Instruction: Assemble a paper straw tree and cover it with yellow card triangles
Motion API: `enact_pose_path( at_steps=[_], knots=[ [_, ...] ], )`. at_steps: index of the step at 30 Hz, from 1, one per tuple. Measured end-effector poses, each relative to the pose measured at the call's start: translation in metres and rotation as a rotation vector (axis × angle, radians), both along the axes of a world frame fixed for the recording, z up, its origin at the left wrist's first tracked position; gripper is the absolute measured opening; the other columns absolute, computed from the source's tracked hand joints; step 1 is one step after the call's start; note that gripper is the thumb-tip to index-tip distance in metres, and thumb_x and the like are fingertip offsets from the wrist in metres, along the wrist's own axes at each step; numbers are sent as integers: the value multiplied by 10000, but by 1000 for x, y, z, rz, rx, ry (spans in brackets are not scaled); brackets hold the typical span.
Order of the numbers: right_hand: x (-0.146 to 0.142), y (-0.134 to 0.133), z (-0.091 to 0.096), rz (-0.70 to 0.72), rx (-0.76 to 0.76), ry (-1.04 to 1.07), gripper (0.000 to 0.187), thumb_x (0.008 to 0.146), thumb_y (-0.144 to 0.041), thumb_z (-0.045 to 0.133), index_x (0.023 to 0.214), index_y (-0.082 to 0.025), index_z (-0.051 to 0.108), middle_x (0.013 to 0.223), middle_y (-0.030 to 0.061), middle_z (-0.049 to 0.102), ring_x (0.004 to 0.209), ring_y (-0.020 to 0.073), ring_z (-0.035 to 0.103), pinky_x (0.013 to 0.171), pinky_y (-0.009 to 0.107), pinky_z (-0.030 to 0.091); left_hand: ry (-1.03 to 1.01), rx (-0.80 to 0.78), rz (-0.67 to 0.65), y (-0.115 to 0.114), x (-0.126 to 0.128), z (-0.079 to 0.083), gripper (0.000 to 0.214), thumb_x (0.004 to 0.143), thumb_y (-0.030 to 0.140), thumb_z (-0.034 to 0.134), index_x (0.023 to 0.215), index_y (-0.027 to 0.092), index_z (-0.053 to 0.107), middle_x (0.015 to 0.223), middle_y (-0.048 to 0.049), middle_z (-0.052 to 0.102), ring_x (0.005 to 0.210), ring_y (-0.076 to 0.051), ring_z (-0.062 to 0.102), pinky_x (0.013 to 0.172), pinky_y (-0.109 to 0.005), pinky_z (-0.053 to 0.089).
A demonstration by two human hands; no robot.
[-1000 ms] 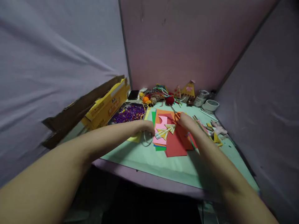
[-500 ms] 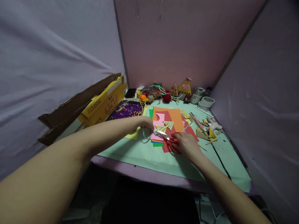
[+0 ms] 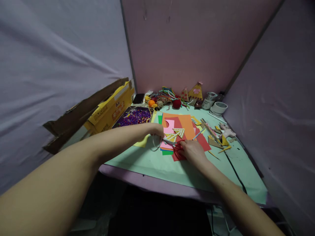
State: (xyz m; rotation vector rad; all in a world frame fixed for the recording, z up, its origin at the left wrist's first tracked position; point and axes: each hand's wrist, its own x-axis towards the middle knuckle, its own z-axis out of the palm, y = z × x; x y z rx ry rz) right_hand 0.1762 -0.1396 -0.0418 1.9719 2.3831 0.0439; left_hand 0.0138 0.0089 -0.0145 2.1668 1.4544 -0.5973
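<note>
Scissors (image 3: 178, 150) with red handles sit shut in the right hand (image 3: 194, 152), blades right at the striped paper arrow (image 3: 174, 133) pinched by the left hand (image 3: 156, 130), both close together over coloured card sheets (image 3: 180, 123).

Mint-green table covering (image 3: 137, 167), orange paper sheet (image 3: 185, 123), pink paper (image 3: 169, 127), red paper (image 3: 203, 142), pale arrow cutout (image 3: 178, 132) with what look like gold stripes, purple beads (image 3: 134, 118), yellow carton (image 3: 110, 111)

Left hand (image 3: 156, 130) pinches striped paper arrow cut-out (image 3: 175, 134); right hand (image 3: 193, 152) grips red-handled scissors (image 3: 178, 151), blades at cut-out's edge, above stacked coloured card (image 3: 178, 123) on mint-green mat (image 3: 147, 164).
</note>
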Motion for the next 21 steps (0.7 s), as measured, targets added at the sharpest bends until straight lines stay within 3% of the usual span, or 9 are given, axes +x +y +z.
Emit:
enact_pose_path(
  at_steps=[8, 13, 14, 17, 21],
  knots=[
    [8, 4, -4, 6, 26, 73, 267, 898, -325, 542, 1104, -207, 665, 994, 88, 712, 915, 248, 655, 694, 298, 418, -83, -40, 30, 0, -5, 12, 191, 586, 268, 734, 635, 94, 671, 436, -6, 433, 487, -152, 439, 509, -292, 351],
    [39, 0, -4, 64, 90, 180, 288, 913, -333, 531, 1156, -223, 639, 1117, 82, 699, 975, 232, 650, 767, 307, 458, -303, -118, 81, -11, -37, 29, 250, 657, 396, 711, 744, 162, 697, 458, 49, 358, 435, -88, 305, 451, -254, 245],
    [47, 1, -3, 65, 105, 190, 281, 914, -328, 530, 1150, -223, 640, 1118, 83, 699, 974, 231, 650, 779, 315, 463, -450, -150, 153, -16, -46, 29, 259, 642, 399, 727, 734, 159, 695, 459, 53, 348, 427, -78, 274, 436, -252, 211],
    [64, 15, 3, -9, 166, 215, 305, 930, -368, 495, 1170, -230, 623, 1113, 91, 698, 982, 243, 649, 783, 335, 471, -827, -336, 349, -40, -71, 18, 310, 630, 438, 750, 777, 169, 701, 483, 60, 342, 417, -61, 225, 415, -242, 133],
    [62, 64, 13, -195, 149, 160, 340, 928, -375, 469, 1191, -201, 596, 1072, 126, 694, 934, 271, 655, 729, 339, 451, -1219, -624, 512, -74, -84, -17, 334, 615, 411, 782, 806, 162, 667, 479, 95, 272, 426, -42, 156, 409, -203, 86]
  ],
)
